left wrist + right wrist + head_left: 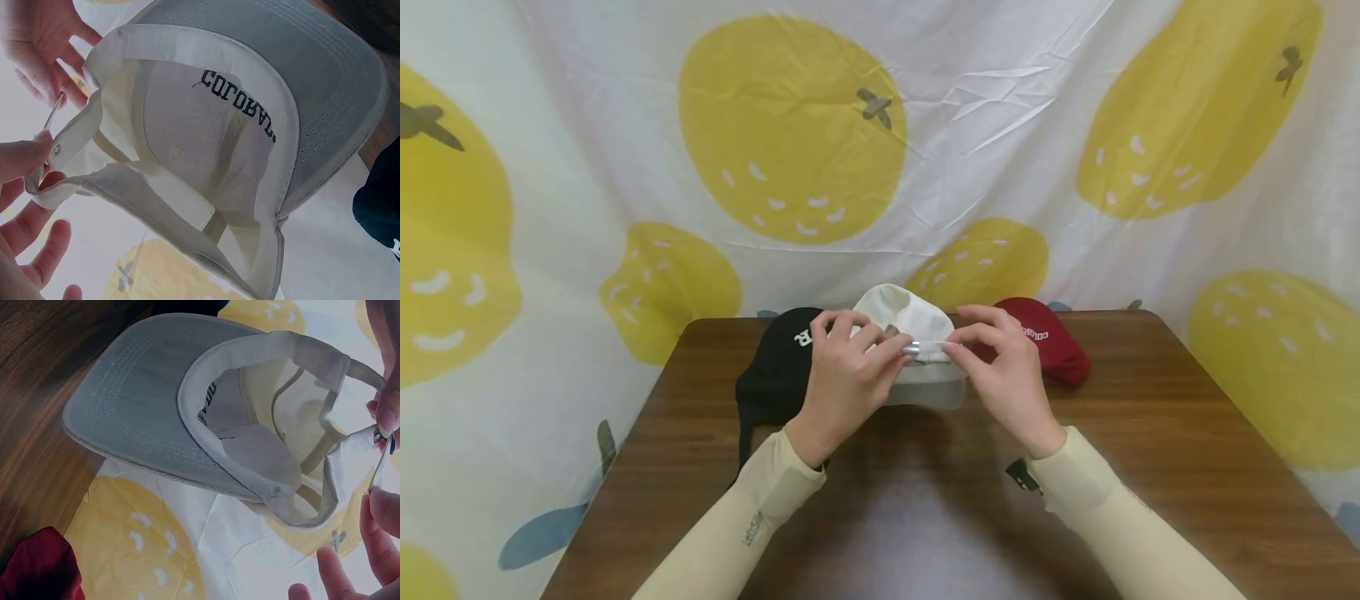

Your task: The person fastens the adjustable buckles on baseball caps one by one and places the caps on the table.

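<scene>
A cream baseball cap point(898, 310) with a grey brim underside point(331, 81) is held up over the table, its hollow inside facing the wrist cameras. Dark letters point(237, 100) show inside the crown. My left hand point(850, 367) pinches the back strap at its metal buckle point(912, 348). The thumb and index finger of my right hand point(1003, 379) pinch the end of the same strap point(932, 345), drawn taut between both hands. Its other fingers are spread loosely in the right wrist view.
A black cap point(775, 367) with white lettering and a hanging strap lies left of the hands on the brown wooden table point(1150, 450). To the right lies a red cap point(1047, 333). A lemon-print cloth point(985, 100) hangs behind the table.
</scene>
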Motion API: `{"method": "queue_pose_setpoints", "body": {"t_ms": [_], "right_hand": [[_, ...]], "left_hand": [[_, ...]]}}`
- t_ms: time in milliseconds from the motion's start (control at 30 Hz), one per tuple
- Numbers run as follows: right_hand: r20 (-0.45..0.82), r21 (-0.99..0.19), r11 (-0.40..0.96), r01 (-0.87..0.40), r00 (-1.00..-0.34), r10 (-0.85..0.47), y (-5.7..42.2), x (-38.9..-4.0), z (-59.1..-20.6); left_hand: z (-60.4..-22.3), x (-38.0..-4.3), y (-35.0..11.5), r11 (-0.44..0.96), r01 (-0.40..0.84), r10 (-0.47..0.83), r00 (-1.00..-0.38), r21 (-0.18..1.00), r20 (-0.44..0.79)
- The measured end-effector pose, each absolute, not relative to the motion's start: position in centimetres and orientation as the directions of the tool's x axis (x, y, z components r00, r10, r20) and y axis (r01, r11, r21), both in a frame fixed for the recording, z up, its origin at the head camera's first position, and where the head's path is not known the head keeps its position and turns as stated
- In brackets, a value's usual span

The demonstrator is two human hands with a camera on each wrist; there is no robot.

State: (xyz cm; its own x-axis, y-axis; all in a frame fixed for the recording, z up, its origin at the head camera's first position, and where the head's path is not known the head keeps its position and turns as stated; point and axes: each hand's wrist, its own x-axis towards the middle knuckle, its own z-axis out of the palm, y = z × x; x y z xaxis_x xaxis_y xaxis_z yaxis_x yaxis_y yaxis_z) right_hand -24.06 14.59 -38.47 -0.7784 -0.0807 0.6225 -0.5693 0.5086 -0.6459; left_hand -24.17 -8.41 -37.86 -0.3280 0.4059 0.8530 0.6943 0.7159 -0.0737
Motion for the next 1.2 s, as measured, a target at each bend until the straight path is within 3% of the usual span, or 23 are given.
{"method": "queue_pose_setpoints", "body": {"t_ms": [333, 567, 1200], "right_hand": [[0.616, -0.642, 0.530, -0.554, -0.784, -0.073, 14.42, -23.86, -38.43], [0.658, -0.600, 0.547, -0.584, -0.749, -0.077, 14.54, -24.19, -38.25], [0.636, -0.616, 0.566, -0.548, -0.770, -0.054, 14.88, -24.36, -38.27]], "left_hand": [[-38.01, -24.05, -8.72, 0.719, 0.691, 0.400, -0.323, -0.075, 0.858], [-38.01, -24.26, -8.80, 0.715, 0.697, 0.392, -0.324, -0.064, 0.861], [-37.93, -24.18, -9.27, 0.706, 0.707, 0.384, -0.336, -0.039, 0.860]]}}
